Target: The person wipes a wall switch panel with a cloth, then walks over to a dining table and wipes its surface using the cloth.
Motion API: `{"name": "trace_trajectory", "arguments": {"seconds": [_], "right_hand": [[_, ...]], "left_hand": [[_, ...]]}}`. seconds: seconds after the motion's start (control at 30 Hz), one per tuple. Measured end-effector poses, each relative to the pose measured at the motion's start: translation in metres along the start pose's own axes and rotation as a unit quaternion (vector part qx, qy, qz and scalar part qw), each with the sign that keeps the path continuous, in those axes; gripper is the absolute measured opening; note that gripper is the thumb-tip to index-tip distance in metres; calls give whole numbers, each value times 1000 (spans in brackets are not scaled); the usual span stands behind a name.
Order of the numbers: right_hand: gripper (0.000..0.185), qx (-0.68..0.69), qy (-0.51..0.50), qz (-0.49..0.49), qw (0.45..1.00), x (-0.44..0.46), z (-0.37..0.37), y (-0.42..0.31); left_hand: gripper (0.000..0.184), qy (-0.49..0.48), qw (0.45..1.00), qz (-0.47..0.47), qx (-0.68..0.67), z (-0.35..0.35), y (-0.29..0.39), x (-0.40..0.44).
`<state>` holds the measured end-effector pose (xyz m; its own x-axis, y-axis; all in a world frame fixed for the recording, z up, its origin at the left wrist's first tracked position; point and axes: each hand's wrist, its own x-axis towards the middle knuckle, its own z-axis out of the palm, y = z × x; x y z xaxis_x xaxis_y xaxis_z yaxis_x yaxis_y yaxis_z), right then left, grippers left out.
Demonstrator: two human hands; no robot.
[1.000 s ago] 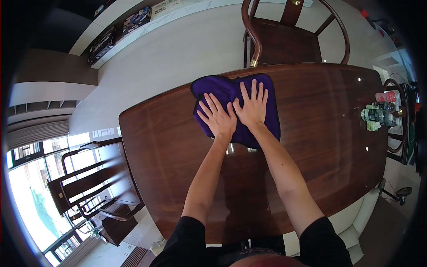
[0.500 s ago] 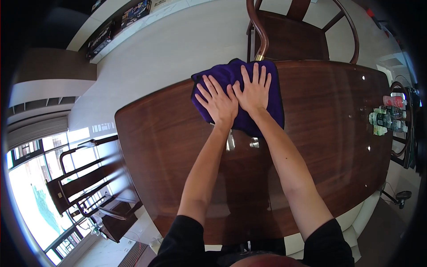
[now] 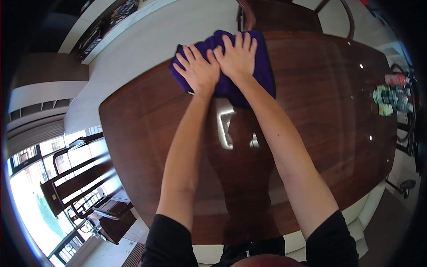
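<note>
Cloth at the Far Edge of the Table

A person in black sleeves reaches across the glossy brown table, both bare hands on the purple cloth. The left hand lies palm down, fingers fanned wide, resting on the cloth without a grip; the right hand lies just beside it, equally flat and spread. (The thumbs sit side by side; whether they touch is hard to tell.) The cloth's wavy far side reaches past the table's far edge, with a wooden chair just beyond. Bottles are gathered by the table's right end, and a second chair stands at left, near a bright window.
</note>
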<state>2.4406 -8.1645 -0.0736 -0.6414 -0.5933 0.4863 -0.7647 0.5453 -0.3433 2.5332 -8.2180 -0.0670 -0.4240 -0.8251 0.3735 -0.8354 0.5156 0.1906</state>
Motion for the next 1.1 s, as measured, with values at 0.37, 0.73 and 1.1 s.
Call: {"name": "trace_trajectory", "arguments": {"seconds": [0.37,0.73,1.1], "right_hand": [[56,-36,-36,17,999,-44,-28,8],[55,6,-49,-6,999,-74,-72,21],[53,20,-28,16,999,-119,-99,30]], "left_hand": [[66,-21,991,129,-5,0,-9,-20],[63,-31,994,89,47,-29,14,-68],[65,-51,994,75,58,-46,19,-113]]}}
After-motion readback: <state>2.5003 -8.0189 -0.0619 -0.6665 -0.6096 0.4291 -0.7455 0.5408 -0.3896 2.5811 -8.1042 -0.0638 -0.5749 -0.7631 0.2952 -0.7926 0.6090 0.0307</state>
